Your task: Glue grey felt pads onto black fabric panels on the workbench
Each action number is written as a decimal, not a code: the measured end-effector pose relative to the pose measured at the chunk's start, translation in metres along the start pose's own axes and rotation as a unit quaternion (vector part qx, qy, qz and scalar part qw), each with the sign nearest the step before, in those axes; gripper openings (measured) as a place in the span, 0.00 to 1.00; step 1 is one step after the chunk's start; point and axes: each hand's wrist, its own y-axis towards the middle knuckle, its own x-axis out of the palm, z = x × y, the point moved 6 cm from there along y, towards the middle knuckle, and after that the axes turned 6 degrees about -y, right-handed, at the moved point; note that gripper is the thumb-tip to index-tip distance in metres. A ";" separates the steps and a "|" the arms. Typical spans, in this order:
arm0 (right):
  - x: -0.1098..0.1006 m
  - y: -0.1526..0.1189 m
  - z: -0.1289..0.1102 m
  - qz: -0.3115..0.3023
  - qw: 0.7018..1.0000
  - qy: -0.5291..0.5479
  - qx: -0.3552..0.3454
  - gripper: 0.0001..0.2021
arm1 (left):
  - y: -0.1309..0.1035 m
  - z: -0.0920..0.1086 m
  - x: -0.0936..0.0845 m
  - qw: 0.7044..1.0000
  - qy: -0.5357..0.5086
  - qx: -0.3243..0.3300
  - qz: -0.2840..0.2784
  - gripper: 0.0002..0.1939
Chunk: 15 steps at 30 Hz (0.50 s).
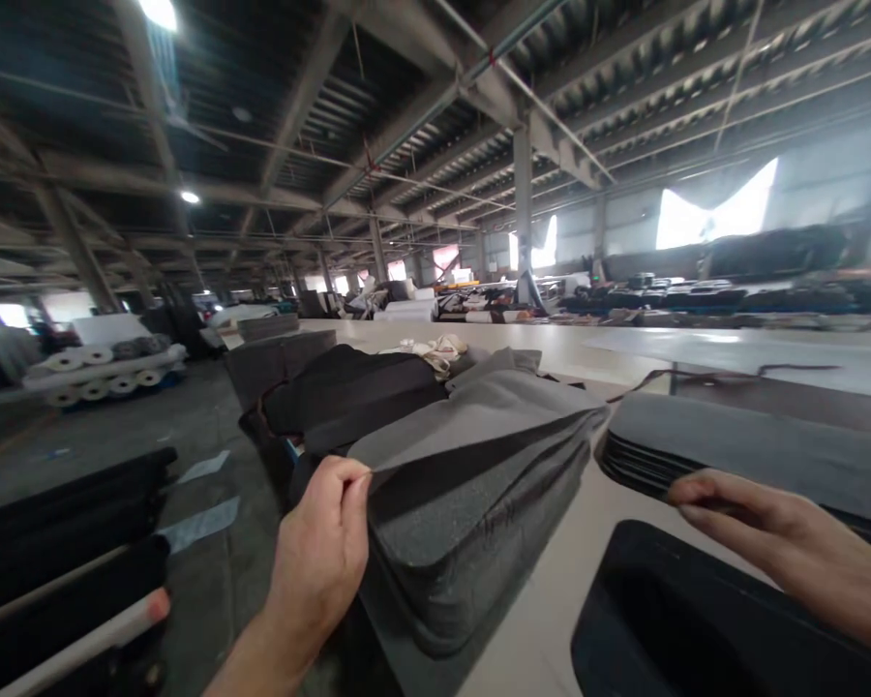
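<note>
My left hand (324, 542) pinches the near corner of a grey fabric piece (471, 416) and holds it raised. The fabric stretches in folds to the right. Below it lies a stack of grey fabric pieces (442, 542) with rounded corners, at the table's edge. My right hand (747, 523) is closed, thumb against fingers, beside the near edge of another stack of grey cut pieces (733, 440). Whether anything is between those fingers cannot be made out. Under the right hand, a black rounded panel (668, 620) lies flat on the pale table (529, 620).
Dark fabric (355, 387) and a cream cloth bundle (439, 353) lie farther along the table. On the left, rolls of black material (65, 571) lie low beside the aisle floor (210, 426). White rolls (102, 373) are piled beyond, and a pillar (524, 213) rises behind the table.
</note>
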 end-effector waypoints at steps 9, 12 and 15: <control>0.064 0.057 -0.053 -0.064 0.948 0.304 0.072 0.13 | 0.005 -0.047 0.016 0.941 -0.223 -0.254 -0.021 0.20; 0.092 0.057 -0.065 -0.179 0.921 0.329 0.105 0.16 | 0.008 -0.057 0.024 0.881 -0.365 -0.302 0.006 0.21; 0.122 0.046 -0.075 -0.285 0.883 0.347 0.137 0.21 | 0.009 -0.059 0.026 0.835 -0.443 -0.327 0.032 0.20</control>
